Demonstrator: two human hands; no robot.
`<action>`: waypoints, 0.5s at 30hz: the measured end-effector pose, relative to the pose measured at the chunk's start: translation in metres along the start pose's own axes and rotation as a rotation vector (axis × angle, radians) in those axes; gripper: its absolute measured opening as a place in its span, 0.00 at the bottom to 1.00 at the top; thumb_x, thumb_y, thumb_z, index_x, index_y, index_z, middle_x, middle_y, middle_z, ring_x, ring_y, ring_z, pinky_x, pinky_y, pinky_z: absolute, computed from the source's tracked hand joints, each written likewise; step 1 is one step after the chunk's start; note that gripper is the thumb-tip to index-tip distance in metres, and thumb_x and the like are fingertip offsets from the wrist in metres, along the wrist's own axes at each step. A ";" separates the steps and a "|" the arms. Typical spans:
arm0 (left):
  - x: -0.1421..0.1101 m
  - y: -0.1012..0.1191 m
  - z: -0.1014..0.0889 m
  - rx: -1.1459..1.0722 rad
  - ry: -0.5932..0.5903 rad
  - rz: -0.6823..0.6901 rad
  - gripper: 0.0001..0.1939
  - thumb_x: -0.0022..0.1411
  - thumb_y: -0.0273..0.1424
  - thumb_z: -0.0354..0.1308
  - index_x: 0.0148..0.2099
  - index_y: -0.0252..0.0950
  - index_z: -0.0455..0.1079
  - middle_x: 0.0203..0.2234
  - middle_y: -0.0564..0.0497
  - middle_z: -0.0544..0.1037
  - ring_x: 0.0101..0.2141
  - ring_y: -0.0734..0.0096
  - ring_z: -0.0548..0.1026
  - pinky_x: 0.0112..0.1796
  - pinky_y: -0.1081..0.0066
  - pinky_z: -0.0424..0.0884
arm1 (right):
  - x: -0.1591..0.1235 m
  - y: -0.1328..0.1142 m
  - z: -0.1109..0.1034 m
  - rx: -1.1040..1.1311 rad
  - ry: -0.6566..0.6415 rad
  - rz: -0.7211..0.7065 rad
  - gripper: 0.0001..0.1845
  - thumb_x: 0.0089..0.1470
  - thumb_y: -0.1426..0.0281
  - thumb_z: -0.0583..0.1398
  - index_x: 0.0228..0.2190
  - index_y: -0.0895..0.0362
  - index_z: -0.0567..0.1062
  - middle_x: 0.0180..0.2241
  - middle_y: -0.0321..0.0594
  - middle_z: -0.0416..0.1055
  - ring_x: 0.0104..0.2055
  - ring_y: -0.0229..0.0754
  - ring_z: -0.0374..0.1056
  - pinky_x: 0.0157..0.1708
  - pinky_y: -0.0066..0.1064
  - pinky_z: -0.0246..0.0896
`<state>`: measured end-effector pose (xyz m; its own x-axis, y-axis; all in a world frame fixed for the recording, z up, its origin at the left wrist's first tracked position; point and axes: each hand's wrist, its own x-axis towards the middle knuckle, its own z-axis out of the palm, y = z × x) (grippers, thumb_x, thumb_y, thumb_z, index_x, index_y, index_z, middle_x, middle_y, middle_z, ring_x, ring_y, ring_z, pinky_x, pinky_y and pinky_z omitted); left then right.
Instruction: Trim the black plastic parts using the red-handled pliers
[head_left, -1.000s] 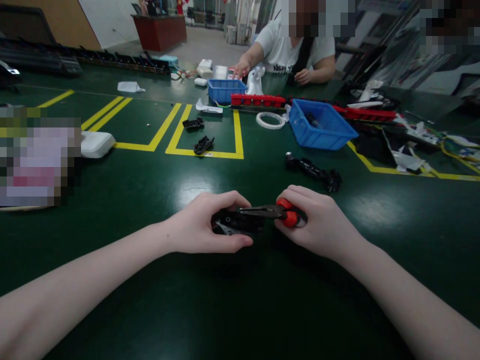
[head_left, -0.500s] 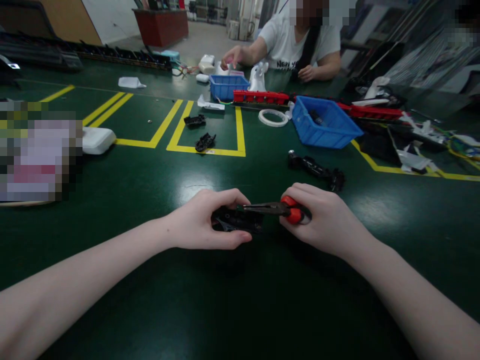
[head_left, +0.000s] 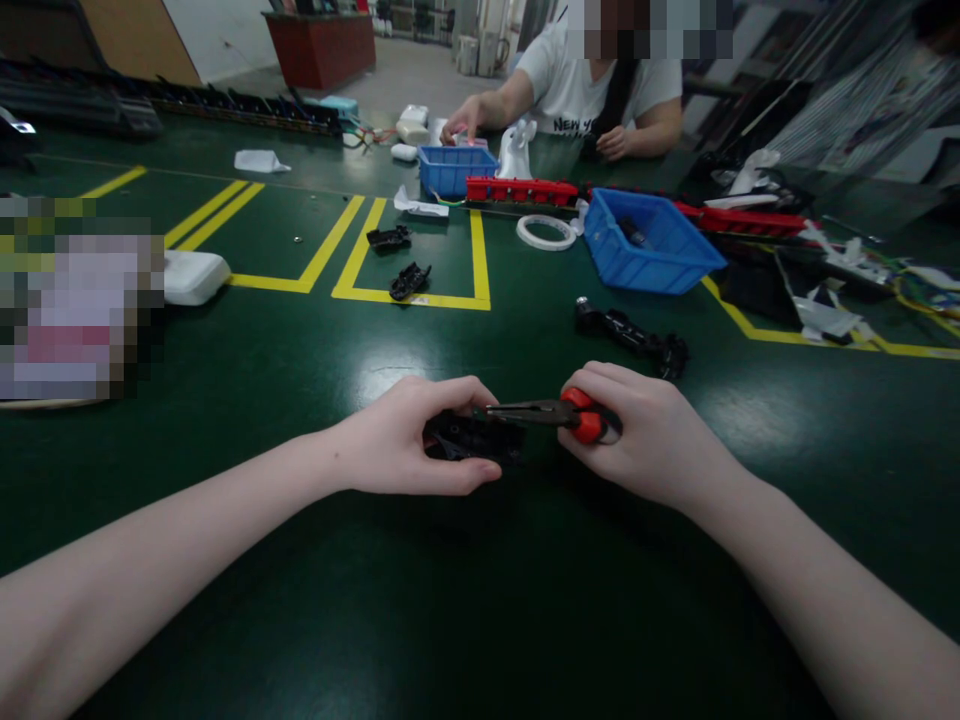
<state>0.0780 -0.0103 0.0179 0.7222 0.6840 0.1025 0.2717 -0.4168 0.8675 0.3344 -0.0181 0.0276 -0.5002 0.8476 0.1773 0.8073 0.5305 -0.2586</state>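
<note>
My left hand (head_left: 409, 437) grips a black plastic part (head_left: 480, 440) between thumb and fingers, low over the green table. In my right hand (head_left: 637, 430) are long-nose pliers (head_left: 536, 411) with red handles, their jaws pointing left across the top edge of the part. Whether the jaw tips pinch anything is too small to tell. Beyond my right hand lies a longer black jointed piece (head_left: 634, 336). Two small black plastic parts, one farther off (head_left: 389, 238) and one nearer (head_left: 410, 282), rest around a yellow-taped box on the table.
A blue bin (head_left: 651, 245) with dark pieces stands at the right, beside a roll of white tape (head_left: 545, 233). Behind are a red strip (head_left: 521, 191) and another blue bin (head_left: 456, 172). A white case (head_left: 193, 278) sits left. Across the table sits a person (head_left: 600, 110).
Both hands, the black part and the pliers keep nearly the same pose. The whole view has shifted very slightly. The hand of the person opposite has moved a little.
</note>
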 end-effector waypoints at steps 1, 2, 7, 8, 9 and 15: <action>0.000 0.000 0.000 -0.003 -0.001 -0.003 0.15 0.58 0.36 0.63 0.45 0.35 0.70 0.30 0.53 0.75 0.27 0.74 0.71 0.28 0.76 0.66 | 0.000 0.000 0.000 0.000 0.000 -0.001 0.04 0.48 0.68 0.58 0.26 0.55 0.66 0.28 0.38 0.66 0.31 0.42 0.63 0.29 0.33 0.56; 0.000 0.000 0.000 -0.006 0.000 -0.005 0.15 0.58 0.36 0.63 0.45 0.35 0.70 0.31 0.53 0.76 0.28 0.73 0.72 0.28 0.75 0.66 | 0.000 0.000 0.000 0.000 0.001 -0.004 0.04 0.48 0.68 0.58 0.26 0.55 0.66 0.28 0.38 0.66 0.31 0.42 0.63 0.29 0.32 0.56; 0.000 -0.001 0.000 -0.023 -0.004 0.000 0.14 0.59 0.35 0.62 0.45 0.34 0.69 0.33 0.51 0.77 0.30 0.72 0.73 0.30 0.74 0.68 | 0.001 0.000 0.001 0.001 -0.020 -0.004 0.05 0.48 0.68 0.58 0.27 0.55 0.66 0.29 0.38 0.66 0.31 0.42 0.63 0.29 0.32 0.55; 0.000 -0.001 0.000 -0.023 -0.004 0.000 0.14 0.59 0.35 0.62 0.45 0.34 0.69 0.34 0.51 0.77 0.30 0.72 0.74 0.30 0.74 0.68 | 0.001 0.000 0.001 0.003 -0.024 -0.002 0.05 0.48 0.68 0.58 0.27 0.55 0.66 0.29 0.38 0.66 0.31 0.42 0.63 0.29 0.32 0.55; 0.000 -0.001 0.000 -0.021 -0.004 0.000 0.14 0.59 0.35 0.62 0.45 0.34 0.69 0.33 0.51 0.77 0.30 0.72 0.74 0.30 0.74 0.68 | 0.001 0.000 0.001 0.004 -0.026 -0.002 0.04 0.48 0.68 0.58 0.27 0.55 0.66 0.28 0.38 0.66 0.31 0.42 0.63 0.29 0.32 0.55; -0.001 -0.001 0.001 0.004 -0.010 -0.006 0.14 0.60 0.36 0.62 0.46 0.34 0.70 0.33 0.51 0.77 0.29 0.72 0.74 0.30 0.74 0.67 | 0.001 -0.001 0.002 0.004 -0.019 -0.016 0.04 0.48 0.69 0.58 0.26 0.55 0.66 0.28 0.38 0.65 0.30 0.41 0.62 0.29 0.32 0.54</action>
<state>0.0776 -0.0107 0.0166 0.7267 0.6807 0.0927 0.2786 -0.4154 0.8659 0.3320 -0.0175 0.0264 -0.5189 0.8392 0.1629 0.7981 0.5438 -0.2594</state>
